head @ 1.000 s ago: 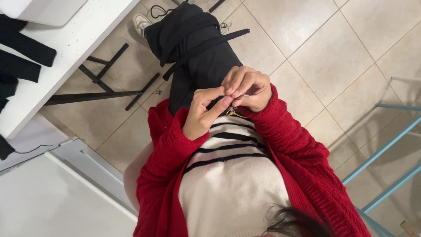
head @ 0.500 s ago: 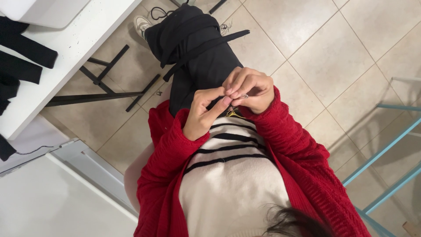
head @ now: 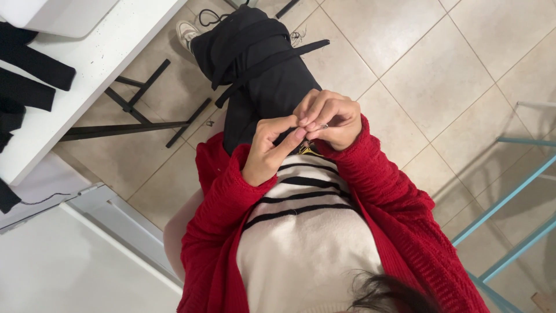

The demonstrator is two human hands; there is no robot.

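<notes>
Fingertips of the left hand [head: 269, 153] and right hand [head: 327, 119] meet, pinching narrowly on a tiny metallic thing [head: 323, 126], too small to identify, held over the long black fabric strips [head: 255, 55] on the lap; white table [head: 98, 55] far left

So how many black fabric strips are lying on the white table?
3 at least: upper strip near the table's top-left, middle strip below it, and lower strip at the frame's edge. More may lie out of view.
</notes>
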